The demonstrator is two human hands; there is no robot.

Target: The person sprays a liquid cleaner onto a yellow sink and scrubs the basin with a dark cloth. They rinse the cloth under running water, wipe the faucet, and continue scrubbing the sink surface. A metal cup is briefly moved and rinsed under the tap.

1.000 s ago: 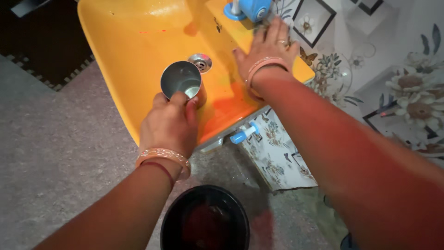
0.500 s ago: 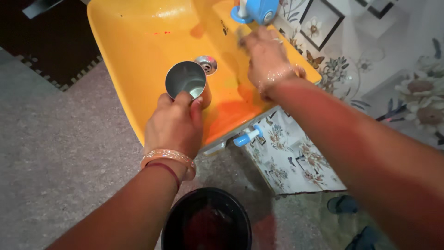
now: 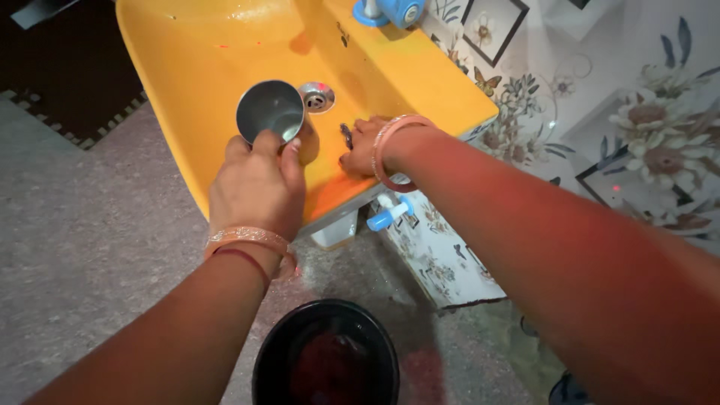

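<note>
My right hand has come down from the tap end at the top of the frame and is now resting low in the basin, centre of the frame; the cup has barely shifted.

Yellow sink, filling the upper left and centre: I am working over it so anything dripping is running toward the drain. Dark bucket is sitting on the floor at the bottom centre, below the sink's front edge, under a small blue valve.

Right arm is stretching in from the lower right, bangle at the wrist, palm down on the basin slope, fingers curled over something small and dark. I cannot tell what it is, or whether I am gripping it.

Left arm is coming up from the lower left. My left hand is grasping the steel cup from behind, fingers wrapped round its wall, mouth tipped up toward me, just beside the drain.
</note>
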